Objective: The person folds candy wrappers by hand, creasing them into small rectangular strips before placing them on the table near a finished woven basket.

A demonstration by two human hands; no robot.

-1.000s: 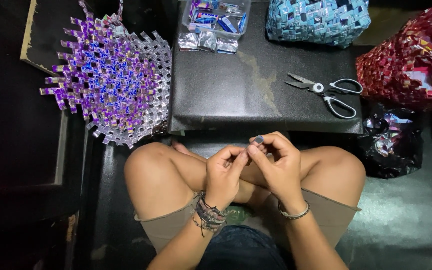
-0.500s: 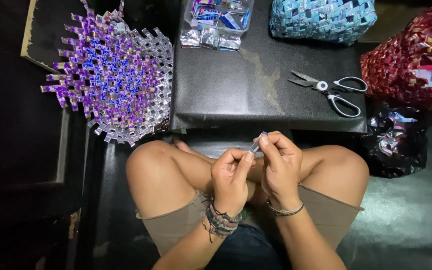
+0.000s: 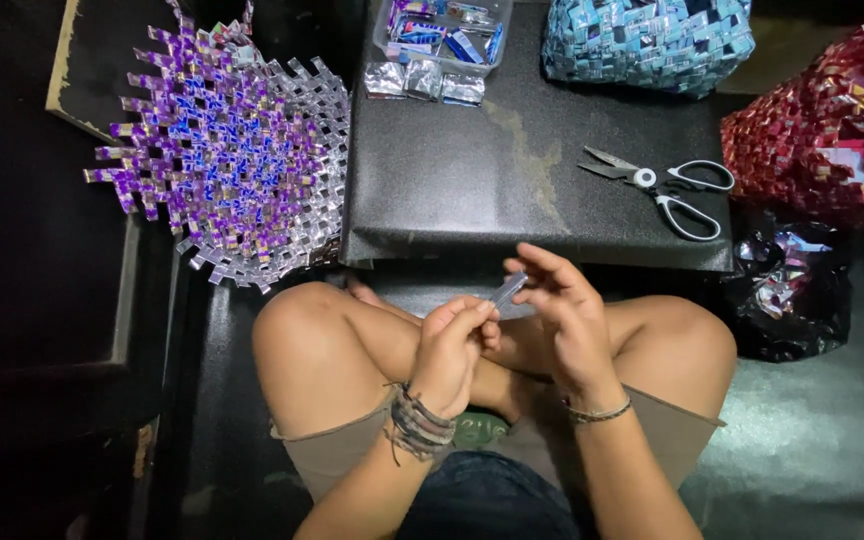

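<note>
I sit cross-legged behind a low black table. Both hands meet over my lap, just below the table's front edge. My left hand pinches the lower end of a small folded silver wrapper strip. My right hand holds the strip's upper end between thumb and fingers, with the other fingers spread. The strip slants up to the right between the two hands. Several cord bracelets circle my left wrist, and a thin one my right.
A purple and silver woven wrapper mat lies left of the table. White-handled scissors rest on its right side. At the back are a clear box of wrappers, a blue woven bag, a red woven piece, and a black bag.
My hands have drawn slightly apart and the strip now shows as a longer slanted piece between them. The view has shifted a little.
</note>
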